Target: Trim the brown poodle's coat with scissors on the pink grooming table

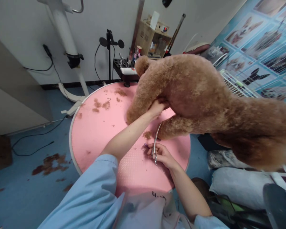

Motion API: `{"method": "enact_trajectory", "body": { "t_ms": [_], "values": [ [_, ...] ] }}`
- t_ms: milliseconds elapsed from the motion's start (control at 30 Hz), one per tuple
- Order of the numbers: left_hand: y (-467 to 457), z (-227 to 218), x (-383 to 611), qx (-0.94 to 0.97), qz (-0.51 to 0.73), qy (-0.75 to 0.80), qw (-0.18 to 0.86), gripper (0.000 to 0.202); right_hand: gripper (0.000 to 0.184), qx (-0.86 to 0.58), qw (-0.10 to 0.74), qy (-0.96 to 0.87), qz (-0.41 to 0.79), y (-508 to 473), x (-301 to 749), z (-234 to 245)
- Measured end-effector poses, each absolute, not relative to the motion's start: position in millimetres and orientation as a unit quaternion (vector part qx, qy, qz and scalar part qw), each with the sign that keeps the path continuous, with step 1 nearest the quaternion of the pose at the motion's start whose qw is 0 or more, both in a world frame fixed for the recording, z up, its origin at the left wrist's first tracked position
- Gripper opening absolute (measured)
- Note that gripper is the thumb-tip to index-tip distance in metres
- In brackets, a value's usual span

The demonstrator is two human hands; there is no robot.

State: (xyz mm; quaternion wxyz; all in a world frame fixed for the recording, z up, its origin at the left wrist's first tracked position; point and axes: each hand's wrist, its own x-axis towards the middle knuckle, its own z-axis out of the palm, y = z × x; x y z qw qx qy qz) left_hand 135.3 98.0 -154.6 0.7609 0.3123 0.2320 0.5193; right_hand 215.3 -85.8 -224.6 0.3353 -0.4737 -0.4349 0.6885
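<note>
A curly brown dog [186, 82] stands on a round pink grooming table [126, 165]. My left hand [158, 107] reaches beneath its belly beside the hind leg and grips it there; the fingertips are hidden by fur. In my right hand [163, 155] is a pair of curved grooming scissors [155, 140], the blades pointing up beside the dog's front leg [173, 127]. A comb [144, 147] is also tucked in that hand, its teeth showing on both sides of the fingers. Whether the blades are fully together is hard to see.
Tufts of cut fur [106, 105] lie on the table, and more hair [51, 163] is on the blue floor. A black tool tray [118, 68] with scissors stands at the table's back edge. Beyond it is a wooden cabinet [143, 35]. A white stand [62, 28] rises back left.
</note>
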Motion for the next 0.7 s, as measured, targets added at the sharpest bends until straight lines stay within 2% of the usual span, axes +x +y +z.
{"method": "enact_trajectory", "body": {
  "t_ms": [100,433,600,700],
  "values": [
    [98.1,-154.5,135.2,0.313,0.519,0.23,0.762,0.01,0.047,-0.477,0.35,-0.422,0.687,-84.5,216.0,-225.3],
    [98.3,-158.4,135.0,0.321,0.525,0.217,0.758,0.01,0.044,-0.481,0.217,-0.393,0.753,-95.8,227.2,-215.1],
    [102.4,-161.9,135.9,0.333,0.526,0.208,0.755,0.011,0.039,-0.491,0.248,-0.381,0.743,-95.3,235.0,-209.4],
    [105.7,-165.6,137.8,0.329,0.524,0.193,0.762,0.009,0.039,-0.508,0.225,-0.384,0.738,-95.2,237.5,-209.9]
  ]
}}
